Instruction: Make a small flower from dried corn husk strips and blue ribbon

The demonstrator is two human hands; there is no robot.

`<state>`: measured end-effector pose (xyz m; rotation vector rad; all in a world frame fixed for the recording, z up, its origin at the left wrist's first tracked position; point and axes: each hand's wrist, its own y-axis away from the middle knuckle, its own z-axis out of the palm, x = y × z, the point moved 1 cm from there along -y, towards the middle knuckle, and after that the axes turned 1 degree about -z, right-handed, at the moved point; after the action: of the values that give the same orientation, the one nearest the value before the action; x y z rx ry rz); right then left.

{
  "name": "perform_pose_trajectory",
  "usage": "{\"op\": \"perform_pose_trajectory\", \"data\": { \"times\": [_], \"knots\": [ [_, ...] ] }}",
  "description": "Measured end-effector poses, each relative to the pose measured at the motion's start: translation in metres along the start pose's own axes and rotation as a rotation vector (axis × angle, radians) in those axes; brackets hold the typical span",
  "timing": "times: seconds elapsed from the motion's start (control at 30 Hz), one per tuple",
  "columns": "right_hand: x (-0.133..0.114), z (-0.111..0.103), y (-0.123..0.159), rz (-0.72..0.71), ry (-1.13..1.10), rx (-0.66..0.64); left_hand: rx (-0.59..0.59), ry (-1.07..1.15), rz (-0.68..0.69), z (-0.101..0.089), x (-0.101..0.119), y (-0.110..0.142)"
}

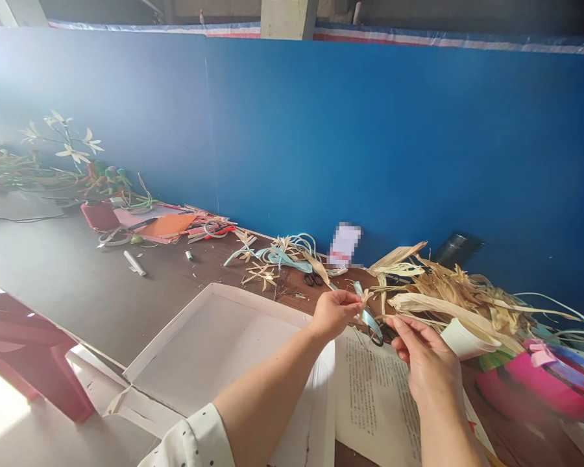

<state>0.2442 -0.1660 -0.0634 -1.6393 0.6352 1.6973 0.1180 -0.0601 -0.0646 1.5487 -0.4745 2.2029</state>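
My left hand (pixel 335 312) pinches a small piece made of dried husk and light blue strip (pixel 365 299), holding it up over the table. Just right of it, my right hand (pixel 421 353) has its fingers closed on the lower end of the blue strip (pixel 371 320), which curls down between the two hands. Below them lie a printed page (pixel 374 395) and dark scissors handles (pixel 377 338), partly hidden by the strip.
A flat white cardboard tray (pixel 209 350) lies at the front left. Dried husks (pixel 448 288), a white cup (pixel 462 338) and a pink bowl (pixel 520 386) sit at right. Scissors (pixel 313 279), husk flowers (pixel 63 139), papers and a red chair (pixel 24 353) lie further left.
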Motion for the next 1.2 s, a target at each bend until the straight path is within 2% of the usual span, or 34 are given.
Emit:
{"op": "perform_pose_trajectory", "data": {
  "times": [0.17,0.27,0.4,0.6,0.73,0.9,1.07,1.2],
  "knots": [
    [-0.005,0.003,0.001,0.036,-0.148,-0.038,-0.031,0.005,-0.026,0.0,-0.003,-0.001],
    [-0.006,0.002,0.003,0.022,-0.145,-0.079,-0.074,0.122,-0.073,0.0,-0.001,0.0],
    [-0.006,0.001,0.005,-0.04,-0.091,-0.17,-0.138,0.291,-0.151,-0.001,0.005,0.003],
    [-0.002,-0.002,0.007,-0.076,0.037,-0.37,-0.232,0.368,-0.226,-0.004,0.009,0.006],
    [0.001,-0.003,0.006,-0.122,0.159,-0.391,-0.286,0.38,-0.242,-0.004,0.007,0.007],
    [0.002,0.0,0.007,-0.145,0.244,-0.395,-0.283,0.371,-0.232,-0.004,0.005,0.005],
    [-0.005,0.001,0.01,-0.013,0.048,-0.428,-0.303,0.373,-0.227,-0.005,0.006,0.005],
    [-0.013,-0.001,0.011,0.08,-0.111,-0.383,-0.361,0.381,-0.218,-0.005,0.008,0.007]
  ]
}}
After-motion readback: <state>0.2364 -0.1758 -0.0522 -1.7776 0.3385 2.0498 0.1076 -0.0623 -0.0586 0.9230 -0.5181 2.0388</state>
